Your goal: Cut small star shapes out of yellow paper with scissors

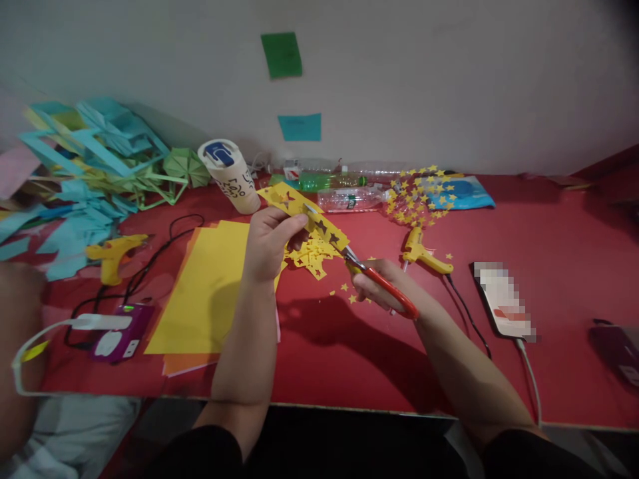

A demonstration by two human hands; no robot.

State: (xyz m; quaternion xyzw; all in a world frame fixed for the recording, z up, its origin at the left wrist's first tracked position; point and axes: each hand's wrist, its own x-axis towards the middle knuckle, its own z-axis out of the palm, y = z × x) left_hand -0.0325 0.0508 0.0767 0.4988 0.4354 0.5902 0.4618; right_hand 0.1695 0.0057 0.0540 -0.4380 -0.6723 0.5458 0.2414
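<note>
My left hand (274,239) pinches a strip of yellow paper (339,233) with star-shaped holes along it, raised above the table. In my right hand (377,283) is a pair of scissors (392,291) with red handles, its blades at the strip's right end. Below the strip lies a heap of yellow paper scraps (317,256) with star cut-outs. Several small yellow stars (353,299) are scattered on the red tabletop beneath the scissors. Yellow paper sheets (200,293) lie stacked under my left forearm, orange ones showing at the edge.
Yellow glue guns (421,253) (116,256) lie on both sides. Plastic bottles (349,198), a star-covered clear piece (417,199) and a white cup (230,178) stand along the wall. Folded blue paper (94,143) piles up left. A phone (504,299) lies right; a person's arm (20,352) is at left.
</note>
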